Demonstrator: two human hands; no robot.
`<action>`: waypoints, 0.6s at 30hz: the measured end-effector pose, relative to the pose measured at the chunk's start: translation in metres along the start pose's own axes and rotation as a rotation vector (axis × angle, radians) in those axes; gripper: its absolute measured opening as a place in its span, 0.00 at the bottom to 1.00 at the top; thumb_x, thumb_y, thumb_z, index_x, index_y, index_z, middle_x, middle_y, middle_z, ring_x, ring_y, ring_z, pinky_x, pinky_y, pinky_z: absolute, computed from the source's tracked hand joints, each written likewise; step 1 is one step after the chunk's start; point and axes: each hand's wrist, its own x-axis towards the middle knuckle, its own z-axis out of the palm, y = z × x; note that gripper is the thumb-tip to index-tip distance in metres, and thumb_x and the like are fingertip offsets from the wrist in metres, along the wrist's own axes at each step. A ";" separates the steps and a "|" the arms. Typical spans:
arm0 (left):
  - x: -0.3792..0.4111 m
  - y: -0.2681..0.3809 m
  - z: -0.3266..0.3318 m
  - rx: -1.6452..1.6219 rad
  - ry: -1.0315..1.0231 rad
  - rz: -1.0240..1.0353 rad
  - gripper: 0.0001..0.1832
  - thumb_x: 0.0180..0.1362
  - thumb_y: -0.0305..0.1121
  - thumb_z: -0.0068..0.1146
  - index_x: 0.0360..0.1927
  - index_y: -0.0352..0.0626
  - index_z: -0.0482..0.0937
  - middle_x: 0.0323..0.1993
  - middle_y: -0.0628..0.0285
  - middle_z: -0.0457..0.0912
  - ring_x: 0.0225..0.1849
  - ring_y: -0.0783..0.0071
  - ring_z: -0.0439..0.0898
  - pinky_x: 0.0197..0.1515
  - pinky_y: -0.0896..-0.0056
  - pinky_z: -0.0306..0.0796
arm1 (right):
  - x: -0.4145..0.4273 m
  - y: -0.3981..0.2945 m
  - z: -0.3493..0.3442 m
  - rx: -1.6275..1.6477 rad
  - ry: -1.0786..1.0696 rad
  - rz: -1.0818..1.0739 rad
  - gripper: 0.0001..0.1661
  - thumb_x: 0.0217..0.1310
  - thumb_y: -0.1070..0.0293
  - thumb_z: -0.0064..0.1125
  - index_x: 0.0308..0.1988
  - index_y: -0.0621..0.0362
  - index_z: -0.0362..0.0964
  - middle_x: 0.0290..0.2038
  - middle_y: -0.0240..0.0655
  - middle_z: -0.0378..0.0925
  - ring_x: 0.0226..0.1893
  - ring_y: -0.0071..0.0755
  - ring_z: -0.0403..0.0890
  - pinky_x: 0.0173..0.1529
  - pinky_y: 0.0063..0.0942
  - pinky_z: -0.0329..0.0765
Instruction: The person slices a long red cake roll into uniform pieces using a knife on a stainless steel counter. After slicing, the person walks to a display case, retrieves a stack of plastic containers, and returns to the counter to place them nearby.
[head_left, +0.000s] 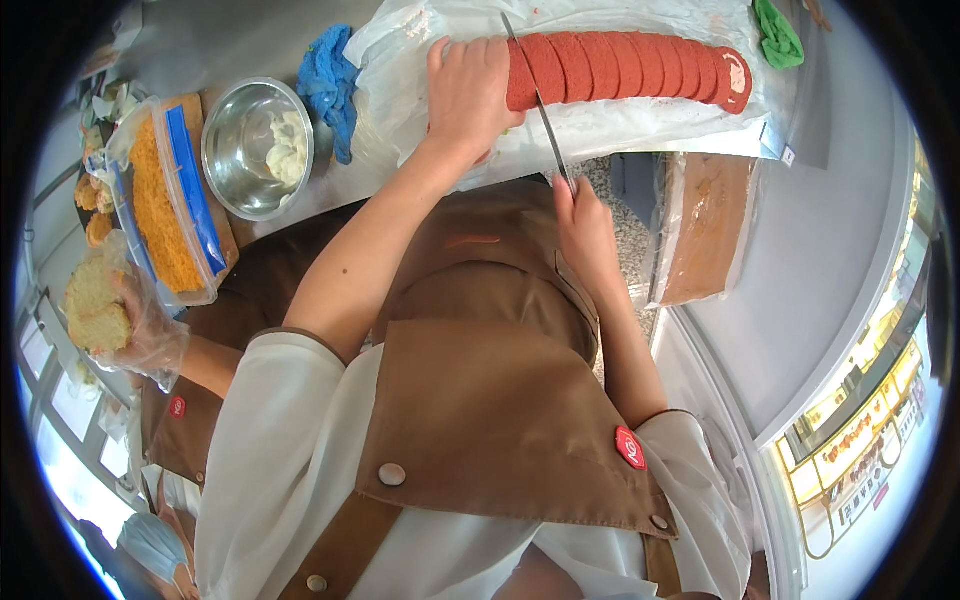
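Note:
A long red sponge cake roll (615, 67) lies across white sheeting (660, 124). Most of its length is cut into several slices that still lean together, and a pale filling shows at the right end. My left hand (471, 94) rests over the roll's uncut left end, gripping it and hiding much of it. In my right hand (588, 229) is the handle of a long, thin knife (551, 131). Its blade lies across the roll just right of my left fingers, with the tip past the far side. How deep the blade sits cannot be told.
Left of the sheeting are a blue cloth (330, 90), a steel bowl (217, 176) with white cream, and a plastic tub (210, 277) of orange shreds. Beside me, a co-worker's gloved hand (154, 330) holds a pale cake piece (96, 307). A green cloth (778, 36) lies far right.

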 end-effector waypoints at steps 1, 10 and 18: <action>0.000 0.001 0.000 -0.001 -0.012 -0.001 0.38 0.26 0.42 0.79 0.46 0.43 0.75 0.40 0.61 0.81 0.47 0.62 0.78 0.65 0.55 0.57 | 0.013 -0.003 0.007 -0.019 0.021 -0.014 0.25 0.71 0.50 0.46 0.37 0.64 0.69 0.29 0.62 0.77 0.34 0.72 0.77 0.37 0.60 0.71; 0.000 0.000 -0.001 0.041 -0.052 -0.020 0.41 0.26 0.41 0.79 0.49 0.42 0.74 0.42 0.60 0.81 0.50 0.61 0.77 0.65 0.51 0.55 | -0.011 0.029 0.016 0.014 0.008 0.022 0.25 0.70 0.49 0.47 0.37 0.63 0.69 0.29 0.63 0.77 0.33 0.70 0.78 0.37 0.60 0.72; 0.000 0.004 0.004 0.039 -0.041 0.008 0.41 0.26 0.43 0.79 0.49 0.42 0.75 0.43 0.59 0.81 0.49 0.61 0.77 0.63 0.51 0.57 | 0.040 0.018 0.030 -0.013 0.026 -0.019 0.26 0.70 0.48 0.46 0.39 0.63 0.70 0.30 0.63 0.77 0.35 0.71 0.77 0.40 0.59 0.72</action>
